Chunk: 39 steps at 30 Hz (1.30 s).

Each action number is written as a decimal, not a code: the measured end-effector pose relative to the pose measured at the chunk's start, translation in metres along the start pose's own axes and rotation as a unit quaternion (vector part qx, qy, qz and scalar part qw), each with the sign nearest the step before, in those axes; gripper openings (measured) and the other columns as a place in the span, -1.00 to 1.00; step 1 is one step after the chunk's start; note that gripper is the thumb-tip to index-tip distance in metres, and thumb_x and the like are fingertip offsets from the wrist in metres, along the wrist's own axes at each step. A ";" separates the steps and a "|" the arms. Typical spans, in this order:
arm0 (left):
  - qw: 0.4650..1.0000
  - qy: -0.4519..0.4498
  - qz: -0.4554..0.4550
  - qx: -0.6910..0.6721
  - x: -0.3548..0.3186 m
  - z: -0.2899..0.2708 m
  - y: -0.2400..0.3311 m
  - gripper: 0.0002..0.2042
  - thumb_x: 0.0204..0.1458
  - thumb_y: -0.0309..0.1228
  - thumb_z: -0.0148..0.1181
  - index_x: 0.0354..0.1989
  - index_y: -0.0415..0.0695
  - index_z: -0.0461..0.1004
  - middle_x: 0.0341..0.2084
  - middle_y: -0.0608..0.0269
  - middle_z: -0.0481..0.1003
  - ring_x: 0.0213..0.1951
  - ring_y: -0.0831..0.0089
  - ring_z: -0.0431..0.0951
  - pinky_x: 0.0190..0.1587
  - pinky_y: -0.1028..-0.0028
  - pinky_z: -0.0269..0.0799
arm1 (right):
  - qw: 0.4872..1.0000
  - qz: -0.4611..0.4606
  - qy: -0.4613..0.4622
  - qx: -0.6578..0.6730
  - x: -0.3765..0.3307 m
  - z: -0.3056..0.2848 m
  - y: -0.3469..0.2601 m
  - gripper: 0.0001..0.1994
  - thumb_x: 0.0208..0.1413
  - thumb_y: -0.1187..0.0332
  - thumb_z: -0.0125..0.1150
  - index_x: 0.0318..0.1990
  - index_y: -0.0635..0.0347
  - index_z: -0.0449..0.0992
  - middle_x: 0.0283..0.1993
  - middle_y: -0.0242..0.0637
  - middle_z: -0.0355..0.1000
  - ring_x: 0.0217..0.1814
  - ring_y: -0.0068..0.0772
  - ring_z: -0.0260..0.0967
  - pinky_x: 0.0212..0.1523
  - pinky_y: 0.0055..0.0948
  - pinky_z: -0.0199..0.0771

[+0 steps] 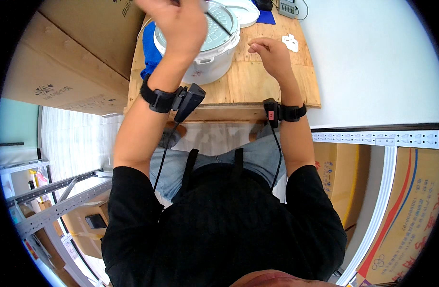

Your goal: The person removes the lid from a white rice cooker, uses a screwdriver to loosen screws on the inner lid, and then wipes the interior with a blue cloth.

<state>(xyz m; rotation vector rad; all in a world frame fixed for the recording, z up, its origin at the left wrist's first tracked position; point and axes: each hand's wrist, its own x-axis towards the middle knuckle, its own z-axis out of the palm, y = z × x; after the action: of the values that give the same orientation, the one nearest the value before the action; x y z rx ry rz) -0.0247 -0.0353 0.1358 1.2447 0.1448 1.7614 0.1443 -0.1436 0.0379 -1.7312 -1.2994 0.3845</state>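
My left hand (181, 28) is raised over the near left part of a round white tub (207, 69) and is slightly blurred. Its fingers are partly cut off by the upper edge. From beside this hand a thin dark rod (218, 23) slants down across the tub's pale green patterned disc (217, 40); the hand seems closed round its upper end, where something silvery shows. To the right of the tub, my right hand (272, 53) hovers above the wooden table with thumb and fingertips pressed together. Whatever they may hold is too small to tell.
Behind the tub lies a white lid-like part (245, 13) by a blue sheet (266, 18). A blue cloth (150, 50) lies at its left. A flat white piece (290, 43) and a grey device (288, 8) are at right. Cardboard boxes (76, 57) flank the table (255, 86).
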 end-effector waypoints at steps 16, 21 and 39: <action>0.950 -0.163 -0.119 0.237 -0.071 -0.067 0.012 -0.57 0.26 -0.34 0.07 0.19 -0.28 0.13 -0.16 0.07 0.48 -0.24 0.41 0.49 -0.27 0.45 0.45 | 0.929 0.155 -0.093 -0.323 0.005 0.031 0.107 -0.60 0.19 0.06 0.15 -0.33 0.28 0.62 -0.31 0.05 0.55 -0.21 0.08 0.51 -0.17 -0.06 0.47; 0.908 -0.203 -0.150 0.336 -0.080 -0.066 0.015 -0.55 0.20 -0.36 0.10 0.17 -0.33 0.17 -0.10 -0.26 0.45 -0.05 -0.10 0.50 0.00 0.15 0.40 | 0.926 0.156 -0.085 -0.334 0.007 0.030 0.113 -0.61 0.20 0.08 0.13 -0.36 0.29 0.61 -0.31 0.06 0.54 -0.21 0.10 0.51 -0.17 -0.06 0.47; 0.876 -0.175 -0.006 0.449 -0.079 -0.089 0.005 -0.56 0.15 -0.22 0.14 0.07 -0.30 0.36 -0.15 -0.15 0.50 -0.15 -0.04 0.54 -0.11 0.21 0.44 | 0.982 0.019 -0.068 0.173 0.081 0.038 -0.014 -0.33 0.20 0.16 0.25 0.40 0.19 0.18 0.37 -0.07 0.22 0.38 -0.26 0.18 0.31 -0.31 0.20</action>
<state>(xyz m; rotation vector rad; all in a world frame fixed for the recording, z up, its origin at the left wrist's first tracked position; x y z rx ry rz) -0.0943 -0.0610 0.0432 2.1874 0.8252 1.4310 0.1416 -0.0540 0.0502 -1.4568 -1.2126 0.7184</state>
